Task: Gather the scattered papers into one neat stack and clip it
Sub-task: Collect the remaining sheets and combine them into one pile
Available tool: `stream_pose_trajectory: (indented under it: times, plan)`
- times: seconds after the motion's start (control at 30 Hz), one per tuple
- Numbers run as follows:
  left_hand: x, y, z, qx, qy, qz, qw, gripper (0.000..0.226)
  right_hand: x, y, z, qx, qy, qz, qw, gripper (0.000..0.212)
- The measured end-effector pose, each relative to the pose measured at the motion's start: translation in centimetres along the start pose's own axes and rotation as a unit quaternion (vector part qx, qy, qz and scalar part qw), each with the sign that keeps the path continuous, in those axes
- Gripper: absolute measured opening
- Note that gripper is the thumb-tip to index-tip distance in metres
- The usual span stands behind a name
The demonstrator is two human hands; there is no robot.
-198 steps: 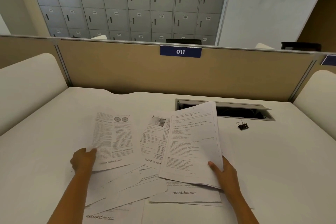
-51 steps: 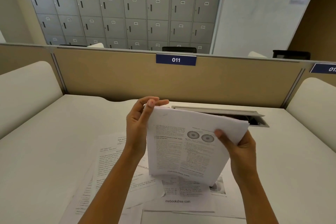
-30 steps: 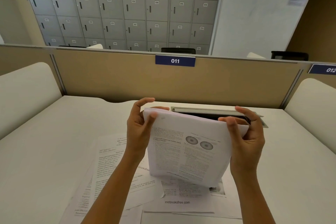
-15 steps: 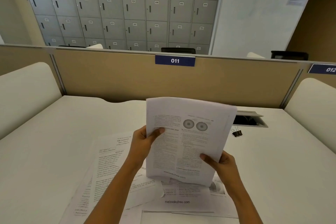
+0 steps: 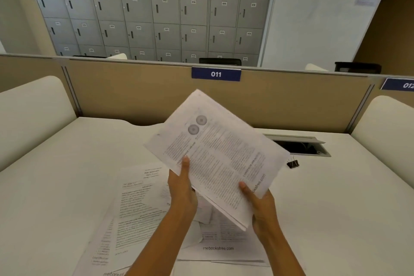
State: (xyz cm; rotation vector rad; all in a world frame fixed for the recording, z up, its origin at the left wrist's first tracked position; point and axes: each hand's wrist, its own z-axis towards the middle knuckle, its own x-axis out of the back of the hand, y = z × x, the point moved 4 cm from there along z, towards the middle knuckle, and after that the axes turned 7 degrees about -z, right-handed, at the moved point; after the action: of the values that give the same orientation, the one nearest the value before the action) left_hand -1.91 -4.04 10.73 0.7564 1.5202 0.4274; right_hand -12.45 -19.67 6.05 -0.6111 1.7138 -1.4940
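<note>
Held stack of papers (image 5: 219,159) is mid-frame, lifted off the counter (image 5: 56,175), rotated so one corner points up toward the 011 label (image 5: 216,74). The top sheet shows printed text and two round grey figures. Sheet edges at the lower corner are fanned, not flush.

Left hand (image 5: 181,188) grips the stack's left edge, thumb pressed on the printed face, the other fingers behind the paper and hidden. Right hand (image 5: 259,204) grips the lower right edge, thumb on top near the "mebooksfree.com" line, fingers curled underneath. Both forearms come in from the bottom of the frame.

Loose papers (image 5: 139,204) lie flat on the counter below and left of the hands, overlapping at different angles. More sheets sit lower centre, partly hidden by the arms.

Binder clip (image 5: 293,163), black with its wire handles up, sits on the counter right of centre, just beside the stack's right corner in the picture, apart from the hands. Touching the paper or not: cannot tell.

Cable slot (image 5: 298,145) with its flap raised is just above the clip. Tan partition (image 5: 134,92) runs across the back of the counter, with white side dividers (image 5: 31,114) at the left and right edges. Grey lockers (image 5: 156,11) fill the upper left, a whiteboard (image 5: 313,18) the upper right.
</note>
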Motion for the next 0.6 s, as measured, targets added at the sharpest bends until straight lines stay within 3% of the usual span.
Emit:
stream_pose_trajectory:
  times: [0.1,0.23,0.3,0.37,0.43,0.6]
  plan:
    - [1.8,-0.5,0.6,0.004,0.037,0.047,0.998,0.049,0.4,0.5,0.3,-0.014,0.001,-0.019,1.000,0.084]
    - [6.5,0.8,3.2,0.006,0.121,0.098,0.988,0.049,3.2,1.3,1.1,-0.058,-0.011,-0.125,0.990,0.065]
    - [8.9,0.9,4.4,0.036,0.133,0.186,0.973,0.046,4.5,1.9,1.5,-0.064,-0.003,-0.201,0.977,0.078]
    - [10.5,0.4,4.8,0.073,0.101,0.326,0.937,0.044,5.6,2.7,1.6,-0.082,0.028,-0.281,0.956,0.084]
    - [11.2,-0.3,4.4,0.086,0.069,0.441,0.891,0.045,6.3,3.3,1.3,-0.110,0.078,-0.322,0.937,0.072]
    - [10.4,-1.0,3.3,0.045,0.010,0.585,0.810,0.044,6.2,3.8,0.9,-0.103,0.110,-0.371,0.916,0.056]
